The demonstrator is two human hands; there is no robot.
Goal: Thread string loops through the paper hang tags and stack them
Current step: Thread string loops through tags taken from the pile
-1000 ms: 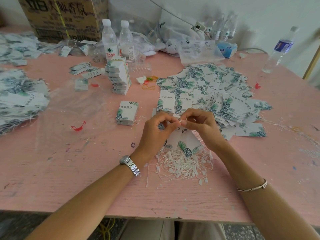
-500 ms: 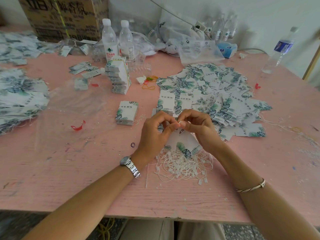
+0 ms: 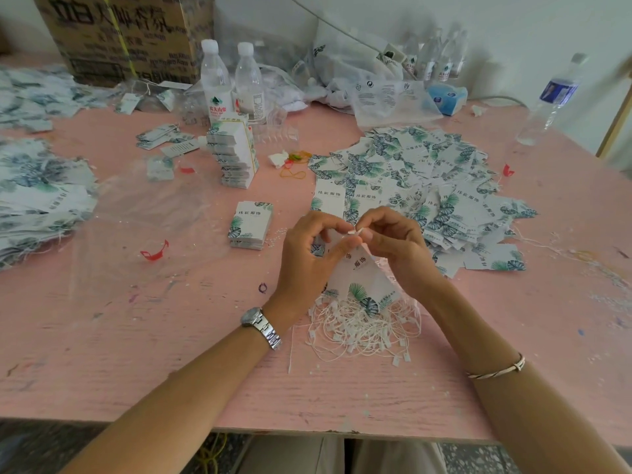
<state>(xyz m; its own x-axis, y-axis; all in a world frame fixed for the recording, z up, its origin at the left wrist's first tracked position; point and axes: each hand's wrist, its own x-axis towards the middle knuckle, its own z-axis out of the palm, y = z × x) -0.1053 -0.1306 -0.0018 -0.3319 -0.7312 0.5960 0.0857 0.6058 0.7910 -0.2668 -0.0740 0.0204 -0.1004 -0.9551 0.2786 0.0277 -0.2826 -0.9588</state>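
1. Change: almost nothing has moved. Both hands remain together over the same spot, perhaps a shade farther from the near edge. The white end of the string (image 3: 355,231) now shows a little more plainly between the fingertips.
2. Meaning: judged as the threading step still under way on one tag (image 3: 362,278). It is not yet released to any stack.
3. Left hand (image 3: 306,258): raised off the table (image 3: 136,354), fingers curled, thumb and forefinger pinching the tag's top corner.
4. Right hand (image 3: 396,248): opposite and touching fingertips with the left, narrow pinch on the string end.
5. Tag: hanging below the fingertips, between the wrists, above the string pile (image 3: 362,330).
6. Nearby: small tag stack (image 3: 251,225) to the left and a loose tag heap (image 3: 427,179) far right.
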